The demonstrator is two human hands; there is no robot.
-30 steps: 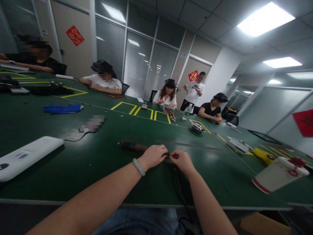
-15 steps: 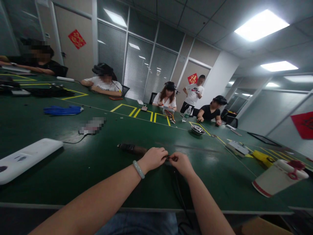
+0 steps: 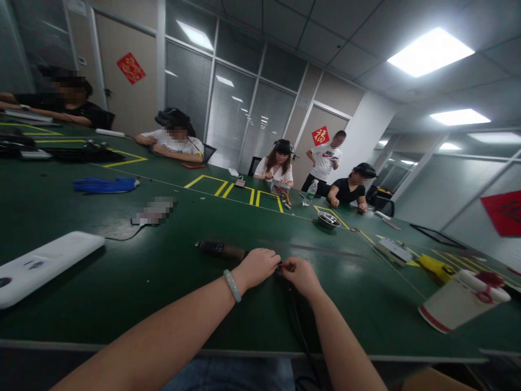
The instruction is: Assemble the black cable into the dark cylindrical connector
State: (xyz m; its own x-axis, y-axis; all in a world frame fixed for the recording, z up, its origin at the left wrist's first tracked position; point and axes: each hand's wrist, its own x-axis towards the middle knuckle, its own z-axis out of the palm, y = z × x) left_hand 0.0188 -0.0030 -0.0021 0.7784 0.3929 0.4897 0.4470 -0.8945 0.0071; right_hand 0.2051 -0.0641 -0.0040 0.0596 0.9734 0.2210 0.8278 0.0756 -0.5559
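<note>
Both my hands meet on the green table (image 3: 163, 282), just in front of me. My left hand (image 3: 260, 267), with a pale bracelet on its wrist, is curled closed beside a dark tool handle (image 3: 222, 250) that lies on the table. My right hand (image 3: 300, 275) is closed in a pinch against the left. Between the fingertips sits a small dark thing that I cannot make out. A black cable (image 3: 297, 326) runs from the hands down over the table's near edge.
A white flat device (image 3: 44, 263) lies at the left, blue gloves (image 3: 103, 184) farther back. A tipped paper cup with red scissors (image 3: 459, 301) and a yellow tool (image 3: 433, 266) lie at the right. A metal bowl (image 3: 328, 219) sits mid-table. Several people sit along the far side.
My hands stay pinched together in the same spot. The view has tilted slightly, so everything sits a little higher in the picture.
</note>
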